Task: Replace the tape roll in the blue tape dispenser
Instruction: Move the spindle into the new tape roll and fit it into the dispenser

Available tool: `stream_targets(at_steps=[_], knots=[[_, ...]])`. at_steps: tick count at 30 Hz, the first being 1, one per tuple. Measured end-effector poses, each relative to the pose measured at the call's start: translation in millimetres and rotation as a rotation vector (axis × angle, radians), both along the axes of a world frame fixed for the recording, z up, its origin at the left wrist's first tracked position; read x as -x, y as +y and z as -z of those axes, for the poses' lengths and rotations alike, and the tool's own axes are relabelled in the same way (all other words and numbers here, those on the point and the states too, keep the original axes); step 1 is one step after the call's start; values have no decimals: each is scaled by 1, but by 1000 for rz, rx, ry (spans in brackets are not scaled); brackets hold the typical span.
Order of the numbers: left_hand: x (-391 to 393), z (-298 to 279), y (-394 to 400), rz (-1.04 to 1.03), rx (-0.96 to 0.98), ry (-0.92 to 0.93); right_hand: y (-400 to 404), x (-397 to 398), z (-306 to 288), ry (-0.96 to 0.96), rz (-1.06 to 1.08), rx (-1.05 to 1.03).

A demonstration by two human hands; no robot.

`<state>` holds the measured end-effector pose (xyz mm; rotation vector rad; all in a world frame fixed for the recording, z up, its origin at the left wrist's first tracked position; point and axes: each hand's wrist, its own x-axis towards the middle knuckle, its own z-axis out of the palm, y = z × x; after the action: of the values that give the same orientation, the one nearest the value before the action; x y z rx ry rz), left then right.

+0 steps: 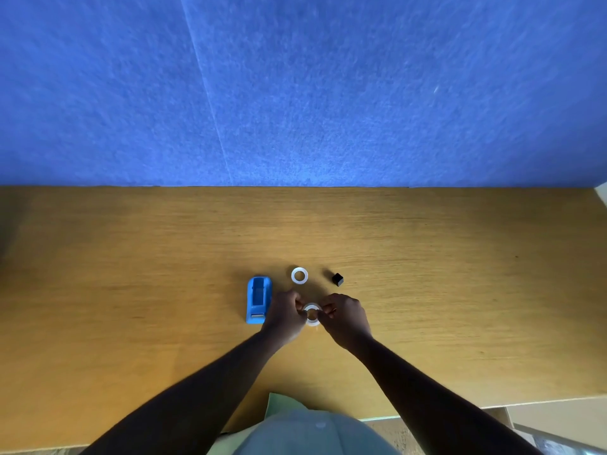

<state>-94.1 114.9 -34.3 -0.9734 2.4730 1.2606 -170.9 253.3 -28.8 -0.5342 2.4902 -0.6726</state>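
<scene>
Wooden table [131,290], both hands gripping tape roll [312,314], blue dispenser [258,299] empty

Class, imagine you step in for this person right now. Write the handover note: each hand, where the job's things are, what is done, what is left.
Left hand and right hand: both pinch one tape roll between them, above the wooden table.
Blue tape dispenser: on the table beside the left hand, roll bay looks empty.
Second roll: flat on the table beyond the hands. Small black piece right of it.
Done: dispenser looks emptied.
Left: seat the roll in the dispenser, thread the tape.
</scene>
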Motion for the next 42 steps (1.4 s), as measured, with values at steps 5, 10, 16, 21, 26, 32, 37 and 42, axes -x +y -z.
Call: stream_targets(at_steps=[5,10,16,21,26,32,37,42], knots=[[2,-2,2,-91,-81,4,2,4,2,-84,80,76],[6,-5,0,-239,-221,-22,7,13,-7,-350,257,284],[15,-13,0,-397,-506,12,13,22,-21,-623,373,430],[26,-11,6,-344,-531,39,23,26,-24,-670,435,486],[39,-5,9,-78,-86,112,37,32,-26,-655,496,576],[66,-11,15,153,29,192,50,48,-25,-605,554,646],[84,-9,18,372,164,154,53,60,-23,-581,556,679],[89,1,17,281,188,167,54,68,-18,-578,557,668]])
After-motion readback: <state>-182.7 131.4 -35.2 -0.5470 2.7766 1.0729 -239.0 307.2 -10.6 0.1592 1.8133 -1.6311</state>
